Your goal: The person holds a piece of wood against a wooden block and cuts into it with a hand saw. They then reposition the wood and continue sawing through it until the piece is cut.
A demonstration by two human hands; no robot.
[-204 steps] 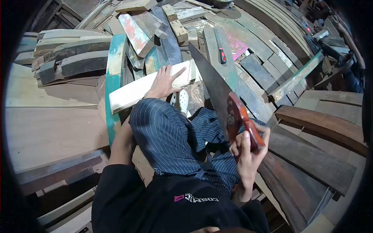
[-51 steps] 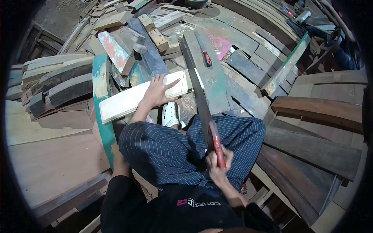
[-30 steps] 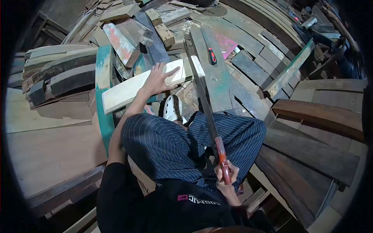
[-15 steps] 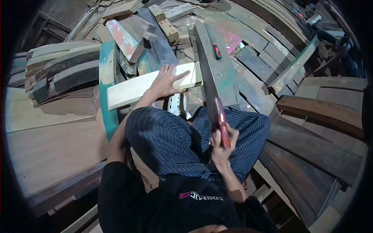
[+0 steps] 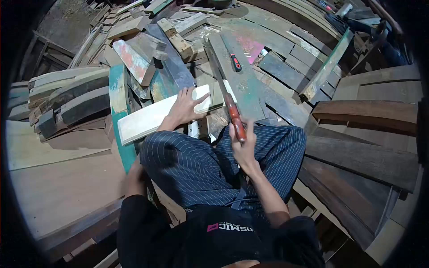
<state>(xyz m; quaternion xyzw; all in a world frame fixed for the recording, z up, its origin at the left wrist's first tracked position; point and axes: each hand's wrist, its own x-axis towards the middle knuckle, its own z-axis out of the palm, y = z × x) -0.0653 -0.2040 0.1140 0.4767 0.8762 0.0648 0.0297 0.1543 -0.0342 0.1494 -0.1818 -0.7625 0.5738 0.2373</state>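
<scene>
Panel [image 5: 62, 178], wide & flat, well L of both hands. Grey plank [image 5: 250, 96] ahead, R side. Green beam [image 5: 126, 145] btwn panel & L hand [image 5: 180, 109], crossed by L end of white boards [image 5: 149, 117]. Boards run crosswise; L hand on top, fingers spread, not gripping. Saw [image 5: 216, 64] points fwd & slightly L from R hand [image 5: 244, 149], which is closed round its handle; blade crosses near boards' R end, contact unclear. Red-handled tool [image 5: 236, 63] just R of blade, on plank.

Place: woodworking workshop
Shown by: handsaw [image 5: 223, 80], red-and-black-handled tool [image 5: 236, 63], stacked curved timbers [image 5: 85, 100], piled offcuts [image 5: 134, 27], sawdust-specked boards [image 5: 246, 85]
</scene>
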